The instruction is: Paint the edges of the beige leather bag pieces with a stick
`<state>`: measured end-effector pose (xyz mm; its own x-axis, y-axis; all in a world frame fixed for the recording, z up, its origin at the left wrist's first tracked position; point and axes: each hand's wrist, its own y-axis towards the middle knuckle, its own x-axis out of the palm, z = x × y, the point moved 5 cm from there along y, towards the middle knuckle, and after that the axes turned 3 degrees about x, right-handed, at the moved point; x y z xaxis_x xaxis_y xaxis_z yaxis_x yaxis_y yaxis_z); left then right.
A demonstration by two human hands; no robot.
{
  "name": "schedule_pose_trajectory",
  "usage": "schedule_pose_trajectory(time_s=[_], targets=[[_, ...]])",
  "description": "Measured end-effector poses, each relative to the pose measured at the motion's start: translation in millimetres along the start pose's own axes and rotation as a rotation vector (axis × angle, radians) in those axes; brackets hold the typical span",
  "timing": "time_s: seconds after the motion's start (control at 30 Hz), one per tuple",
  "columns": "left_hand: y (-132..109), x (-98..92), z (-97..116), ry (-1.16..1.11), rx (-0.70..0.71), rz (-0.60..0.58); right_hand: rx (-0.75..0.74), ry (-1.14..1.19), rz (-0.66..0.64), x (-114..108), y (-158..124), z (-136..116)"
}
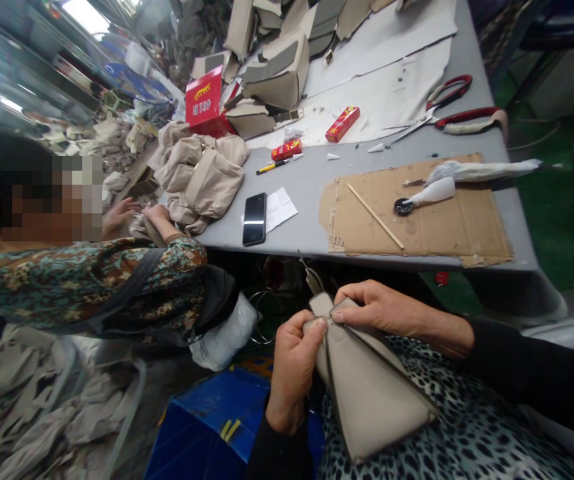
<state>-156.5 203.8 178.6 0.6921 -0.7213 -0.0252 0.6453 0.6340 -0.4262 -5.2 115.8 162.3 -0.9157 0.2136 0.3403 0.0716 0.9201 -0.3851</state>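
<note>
Over my lap I hold a beige leather handbag with dark edging, its narrow end turned up and its wide base toward me. My left hand pinches the left top edge between thumb and fingers. Opposite it, my right hand grips the right top edge, its thumb pressed on the flap. The two hands almost touch at the bag's top corner. A short strap tab sticks up between them. The bag's inside is hidden from me.
On the grey table lie a phone, large scissors, a cardboard sheet with a thin stick, and small red boxes. Beige bags are piled behind. A co-worker handles fabric at left. A blue crate stands below.
</note>
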Motion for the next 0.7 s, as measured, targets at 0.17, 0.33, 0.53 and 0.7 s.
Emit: schedule_pose_trajectory(time_s=[0.17,0.33,0.53,0.7], targets=[[-0.5,-4.0,4.6,0.112,-0.026,-0.053,0.023,0.008,0.046,1.8,-1.5,2.6],[-0.7,-2.1,9.9,0.156,-0.061,-0.133,0.030,0.024,0.091,4.5,-4.7,2.9],[0.6,0.6,6.9,0.038,-0.085,-0.134,0.002,0.047,0.091,5.5,-6.8,4.7],[4.0,4.4,1.6,0.031,-0.006,-0.050,-0.007,0.041,0.123,0.9,-3.9,9.5]])
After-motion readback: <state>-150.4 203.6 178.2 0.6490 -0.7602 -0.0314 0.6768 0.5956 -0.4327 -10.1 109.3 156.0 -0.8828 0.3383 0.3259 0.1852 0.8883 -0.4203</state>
